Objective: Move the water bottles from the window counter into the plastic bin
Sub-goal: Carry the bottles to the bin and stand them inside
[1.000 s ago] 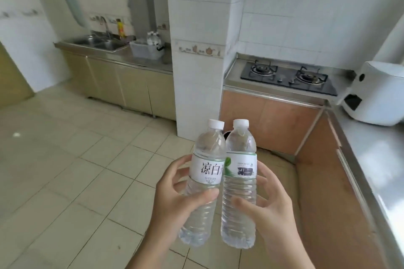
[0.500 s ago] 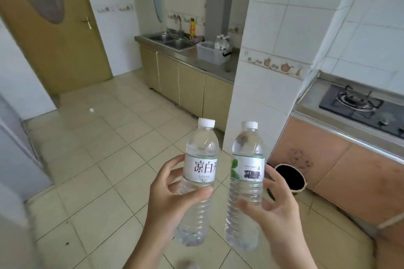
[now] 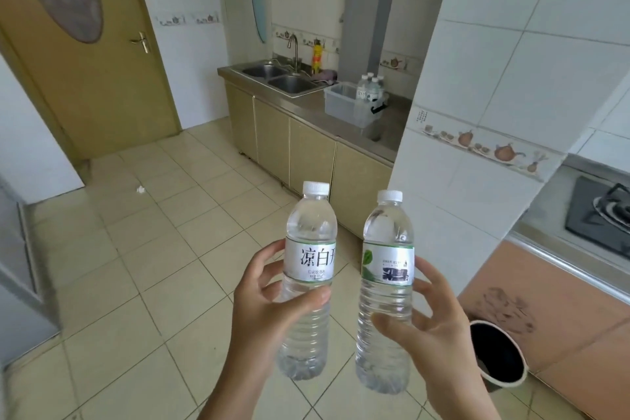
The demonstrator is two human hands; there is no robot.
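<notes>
I am carrying two full water bottles upright, the white-labelled bottle (image 3: 308,280) wrapped in my left hand (image 3: 272,314) and the green-labelled bottle (image 3: 387,290) in my right hand (image 3: 433,331), just apart. The plastic bin (image 3: 344,102) is sitting far across the floor on the sink counter (image 3: 306,106), already holding bottles (image 3: 370,87). I am judging that the ribbed, smooth plastic could slip through my fingers, or the incoming pair could topple those standing ones.

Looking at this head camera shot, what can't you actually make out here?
- Plastic bin, head view: too far and small to count the bottles in it or read their labels.
- Stove: cut off by the right edge.
- Left bottle label: its text runs around the side, so only part shows; the left hand covers its middle.
- Right bottle: small print too blurred to read; the right hand hides its lower side.
</notes>
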